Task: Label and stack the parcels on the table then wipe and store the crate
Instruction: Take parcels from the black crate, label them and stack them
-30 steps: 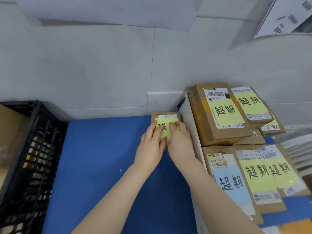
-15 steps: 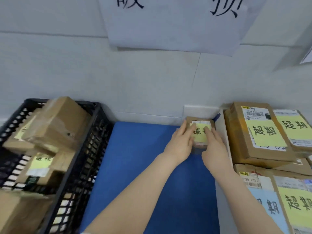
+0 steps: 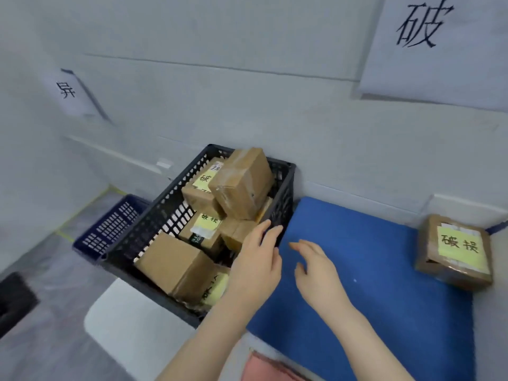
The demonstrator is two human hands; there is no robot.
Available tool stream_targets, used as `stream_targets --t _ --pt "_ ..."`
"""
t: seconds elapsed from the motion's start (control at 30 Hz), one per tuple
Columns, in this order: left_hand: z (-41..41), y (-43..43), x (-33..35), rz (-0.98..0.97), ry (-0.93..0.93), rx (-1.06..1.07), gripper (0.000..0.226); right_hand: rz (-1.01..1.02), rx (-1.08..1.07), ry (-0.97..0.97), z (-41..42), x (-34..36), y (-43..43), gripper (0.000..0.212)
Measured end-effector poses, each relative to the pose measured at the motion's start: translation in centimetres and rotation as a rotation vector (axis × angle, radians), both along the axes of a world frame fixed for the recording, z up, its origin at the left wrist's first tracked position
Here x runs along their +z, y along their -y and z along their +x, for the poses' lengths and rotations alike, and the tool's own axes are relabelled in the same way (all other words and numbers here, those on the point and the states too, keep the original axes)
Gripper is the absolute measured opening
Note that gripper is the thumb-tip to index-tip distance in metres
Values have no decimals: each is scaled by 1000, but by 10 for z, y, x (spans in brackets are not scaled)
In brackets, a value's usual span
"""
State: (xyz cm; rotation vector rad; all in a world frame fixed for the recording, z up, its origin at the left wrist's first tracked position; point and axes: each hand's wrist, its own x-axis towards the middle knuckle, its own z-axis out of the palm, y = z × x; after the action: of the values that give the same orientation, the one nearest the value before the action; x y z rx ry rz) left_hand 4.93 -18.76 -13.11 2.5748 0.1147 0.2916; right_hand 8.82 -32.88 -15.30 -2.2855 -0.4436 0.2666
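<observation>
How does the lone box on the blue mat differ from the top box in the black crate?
The mat box lies flat, alone; the crate box sits tilted on other parcels. The mat box shows a yellow handwritten note; the crate box shows none. Both are brown cardboard.

The left hand (image 3: 257, 261) at the rim of the black crate (image 3: 286, 193), right hand (image 3: 316, 273) just beside it; a labelled parcel (image 3: 455, 251) well to their right.
</observation>
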Motion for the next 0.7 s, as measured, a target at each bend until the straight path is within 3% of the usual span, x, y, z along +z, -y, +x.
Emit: stream_targets --t 0.13,0.33,0.43,0.57,0.7 --pt "7 -72 7 -10 62 99 44 32 29 113 12 21 -63 46" --pt "48 -171 0 -76 -32 125 48 -11 -9 311 71 59 -182 44" --pt "73 -199 -5 -107 -63 124 48 -221 21 381 108 63 -233 47" --pt "97 -212 -13 -201 -90 89 48 -561 8 339 129 45 -254 39" --pt "121 -215 -24 -211 -67 45 45 -634 -52 394 133 41 -241 39"
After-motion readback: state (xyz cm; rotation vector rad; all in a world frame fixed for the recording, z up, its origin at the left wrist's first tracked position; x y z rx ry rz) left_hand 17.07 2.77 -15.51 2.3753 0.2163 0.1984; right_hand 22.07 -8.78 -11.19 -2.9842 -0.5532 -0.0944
